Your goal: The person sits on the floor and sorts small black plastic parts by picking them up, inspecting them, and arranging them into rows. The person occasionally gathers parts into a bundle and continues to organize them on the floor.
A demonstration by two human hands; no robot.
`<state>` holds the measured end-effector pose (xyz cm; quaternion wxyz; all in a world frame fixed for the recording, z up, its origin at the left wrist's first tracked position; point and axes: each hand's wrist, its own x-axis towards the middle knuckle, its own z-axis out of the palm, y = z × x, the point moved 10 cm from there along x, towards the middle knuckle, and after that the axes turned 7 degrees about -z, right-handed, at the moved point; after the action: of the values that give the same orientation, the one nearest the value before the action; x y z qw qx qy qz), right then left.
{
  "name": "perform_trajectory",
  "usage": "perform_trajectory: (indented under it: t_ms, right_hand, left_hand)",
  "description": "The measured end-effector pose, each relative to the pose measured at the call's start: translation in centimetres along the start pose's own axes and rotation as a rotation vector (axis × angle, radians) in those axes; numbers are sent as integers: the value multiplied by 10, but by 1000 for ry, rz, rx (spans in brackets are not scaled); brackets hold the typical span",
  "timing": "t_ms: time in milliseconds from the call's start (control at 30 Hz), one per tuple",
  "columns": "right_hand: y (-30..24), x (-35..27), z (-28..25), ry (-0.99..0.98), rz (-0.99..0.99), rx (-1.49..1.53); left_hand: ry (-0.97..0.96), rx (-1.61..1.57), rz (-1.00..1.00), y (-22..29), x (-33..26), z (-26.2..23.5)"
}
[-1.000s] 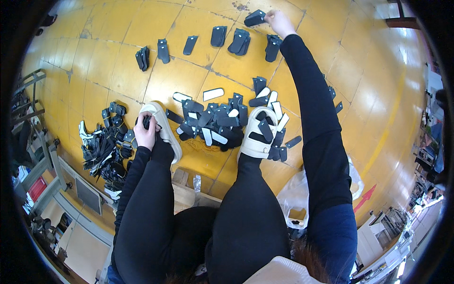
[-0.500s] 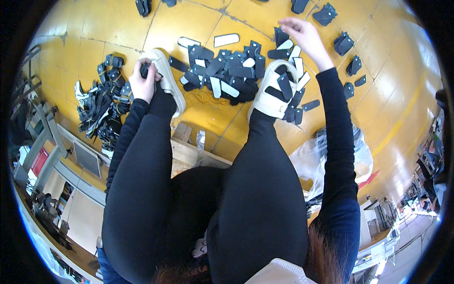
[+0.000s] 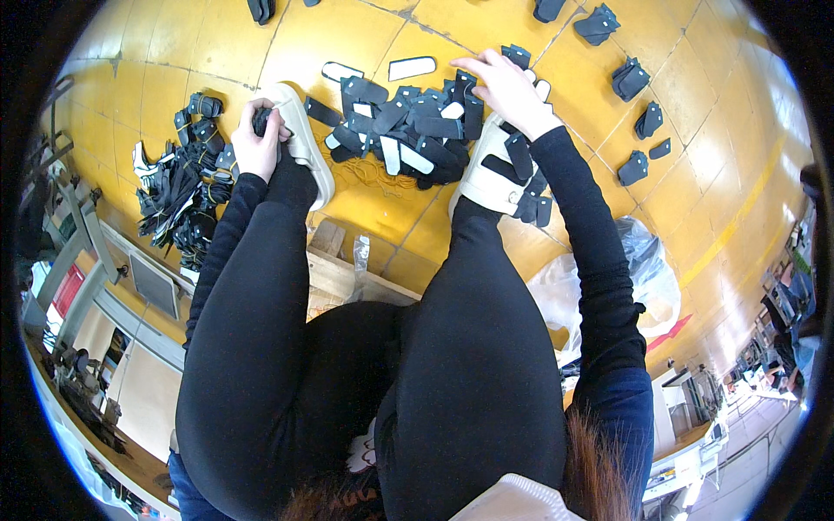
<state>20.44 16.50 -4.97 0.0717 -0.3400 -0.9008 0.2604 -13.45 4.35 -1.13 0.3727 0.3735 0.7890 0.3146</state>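
Note:
My left hand (image 3: 258, 143) is closed around a small dark bunch of black strap pieces (image 3: 261, 120), beside my left shoe (image 3: 300, 139). The fingers hide much of the bunch. Between my feet lies a loose pile of flat black strap pieces (image 3: 439, 126) with rounded ends, some showing white undersides. My right hand (image 3: 506, 85) hovers at the right edge of this pile, above the toe of my right shoe (image 3: 483, 187). Its fingers stretch leftward and no piece shows in them. One black strap piece (image 3: 519, 156) lies across the right shoe.
Rubber-banded black bundles (image 3: 195, 187) are heaped at the left. Small stacks of black pieces (image 3: 631, 80) stand in a row on the yellow floor (image 3: 712, 174) at the right. A clear plastic bag (image 3: 647, 278) lies right of my knee; a wooden plank (image 3: 339, 273) sits below the pile.
My right hand has moved left, from beyond the right shoe to the pile's right edge. My left hand still grips the dark bunch in nearly the same place.

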Motion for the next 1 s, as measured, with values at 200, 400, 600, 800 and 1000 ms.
perform_trajectory:
  t_ms: [200, 400, 600, 800, 1000]
  right_hand:
    - [-10, 10, 0, -27, -127, -127]
    - [23, 2, -13, -74, 162, 649]
    - [82, -31, -63, 408, 405, 922]
    - [141, -112, -79, 721, 749, 975]
    - [156, -160, -87, 708, 817, 844]
  left_hand:
    - [7, 9, -5, 1, 0, -2]
    - [8, 16, -20, 0, -1, -1]
    - [9, -13, -18, -2, 0, -2]
    - [19, 16, -14, -4, 1, -3]
    - [14, 41, -5, 1, -1, -4]
